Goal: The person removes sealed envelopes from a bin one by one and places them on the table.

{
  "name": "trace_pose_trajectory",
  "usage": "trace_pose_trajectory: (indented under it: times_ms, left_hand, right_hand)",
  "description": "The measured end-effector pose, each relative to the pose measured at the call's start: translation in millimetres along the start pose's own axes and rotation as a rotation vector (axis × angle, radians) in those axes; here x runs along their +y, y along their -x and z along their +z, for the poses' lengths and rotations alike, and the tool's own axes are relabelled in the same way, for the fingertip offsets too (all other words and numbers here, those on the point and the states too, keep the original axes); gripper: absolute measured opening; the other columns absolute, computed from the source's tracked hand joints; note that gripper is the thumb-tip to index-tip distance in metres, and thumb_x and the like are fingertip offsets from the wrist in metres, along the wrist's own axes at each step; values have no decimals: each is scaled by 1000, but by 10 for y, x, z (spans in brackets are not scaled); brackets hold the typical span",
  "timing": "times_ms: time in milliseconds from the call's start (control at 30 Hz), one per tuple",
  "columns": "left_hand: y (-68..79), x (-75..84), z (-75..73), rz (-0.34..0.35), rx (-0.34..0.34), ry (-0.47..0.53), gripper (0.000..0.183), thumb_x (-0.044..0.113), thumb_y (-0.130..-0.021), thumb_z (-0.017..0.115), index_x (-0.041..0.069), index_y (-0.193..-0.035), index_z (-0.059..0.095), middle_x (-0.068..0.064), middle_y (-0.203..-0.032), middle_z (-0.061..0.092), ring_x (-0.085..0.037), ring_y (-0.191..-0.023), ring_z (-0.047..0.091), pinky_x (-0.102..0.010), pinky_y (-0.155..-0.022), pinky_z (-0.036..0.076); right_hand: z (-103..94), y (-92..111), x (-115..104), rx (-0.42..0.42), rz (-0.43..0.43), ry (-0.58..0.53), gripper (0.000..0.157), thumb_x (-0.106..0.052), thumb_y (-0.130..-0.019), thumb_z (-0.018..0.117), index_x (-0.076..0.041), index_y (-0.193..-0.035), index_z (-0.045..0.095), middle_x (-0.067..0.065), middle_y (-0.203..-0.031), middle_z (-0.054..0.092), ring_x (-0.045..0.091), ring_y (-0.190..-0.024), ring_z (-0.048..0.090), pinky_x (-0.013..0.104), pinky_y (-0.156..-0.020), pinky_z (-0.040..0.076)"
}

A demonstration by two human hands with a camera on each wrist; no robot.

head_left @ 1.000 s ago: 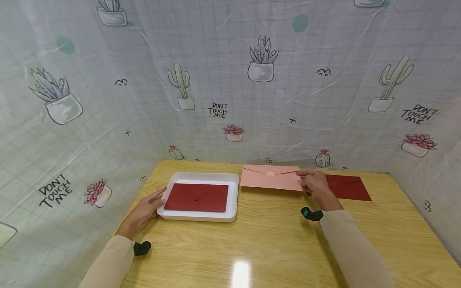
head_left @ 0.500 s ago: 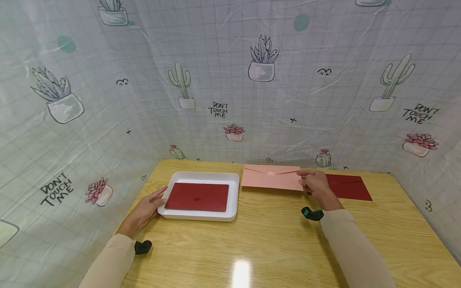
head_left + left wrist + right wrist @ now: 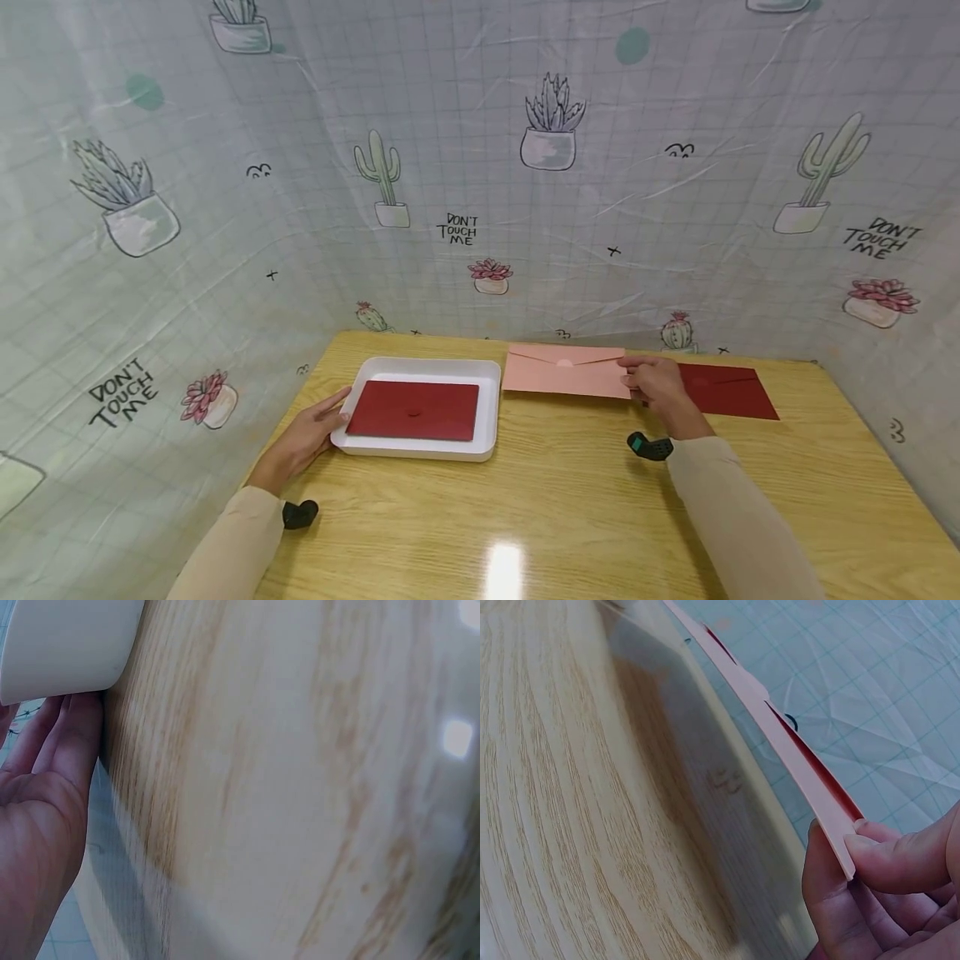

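My right hand pinches the right edge of a pink envelope between thumb and fingers. In the right wrist view the pink envelope is seen nearly edge-on, tilted above the table, its flap gaping slightly. A white tray stands to the left, with a dark red envelope lying flat in it, flap side up. My left hand holds the tray's left side, thumb at the rim; in the left wrist view its fingers reach beneath the tray's corner.
Another dark red envelope lies at the back right, partly hidden behind my right hand. All rests on a wooden table. A patterned curtain hangs behind the table's back edge and along both sides. Each wrist carries a black device.
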State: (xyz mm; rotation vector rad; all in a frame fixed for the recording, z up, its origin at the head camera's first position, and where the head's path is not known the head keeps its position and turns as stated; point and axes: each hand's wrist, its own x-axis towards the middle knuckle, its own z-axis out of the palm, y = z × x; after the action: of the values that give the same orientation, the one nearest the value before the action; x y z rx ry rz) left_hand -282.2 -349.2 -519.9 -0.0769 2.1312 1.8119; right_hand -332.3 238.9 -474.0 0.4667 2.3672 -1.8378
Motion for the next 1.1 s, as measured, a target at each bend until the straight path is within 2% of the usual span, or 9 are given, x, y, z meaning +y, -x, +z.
trace_pose_trajectory:
  times_ms: [133, 300, 533, 667, 933, 1100]
  left_hand:
    - [1, 12, -1, -5, 2, -8, 65, 11, -112, 45, 19, -169, 15, -27, -172, 14, -45, -158, 21, -57, -123, 30]
    - [7, -10, -8, 9, -1, -5, 65, 11, -112, 45, 19, -169, 15, -27, -172, 15, -45, -158, 23, -57, -123, 30]
    - [-8, -16, -17, 17, 2, 0, 65, 11, -112, 46, 19, -169, 16, -26, -172, 15, -45, -158, 23, -56, -123, 31]
    - [-31, 10, -16, 22, -4, 3, 65, 11, -112, 46, 19, -169, 16, -26, -173, 15, -44, -158, 23, -55, -123, 32]
    - [-2, 25, -12, 17, -14, -11, 66, 12, -112, 46, 17, -169, 14, -28, -172, 14, -46, -157, 23, -54, -122, 36]
    - [5, 0, -7, 21, 1, -9, 65, 13, -112, 47, 17, -169, 15, -28, -171, 15, -46, -157, 24, -54, -122, 36]
  right_hand:
    - [10, 4, -29, 0, 13, 1, 42, -1, -100, 59, 0, -142, 62, 10, -124, 64, 14, -57, 43, 29, -58, 44]
    - [39, -1, -49, 7, 25, -7, 42, 0, -100, 60, 1, -142, 62, 17, -134, 62, 14, -55, 42, 28, -56, 43]
    - [67, -41, -21, 26, 20, 30, 41, -1, -101, 59, 1, -142, 62, 22, -146, 57, 14, -72, 57, 24, -63, 53]
    - [49, -71, -5, 38, 33, 32, 41, -1, -101, 60, -1, -142, 63, 20, -147, 57, 13, -79, 61, 21, -67, 57]
    - [45, -71, 19, 18, 38, 39, 41, -3, -101, 59, 0, -142, 63, 22, -153, 53, 13, -84, 62, 21, -69, 58]
    - [61, -85, 53, 23, 26, 33, 41, -2, -100, 59, 0, -141, 63, 22, -150, 55, 13, -84, 61, 21, -69, 57]
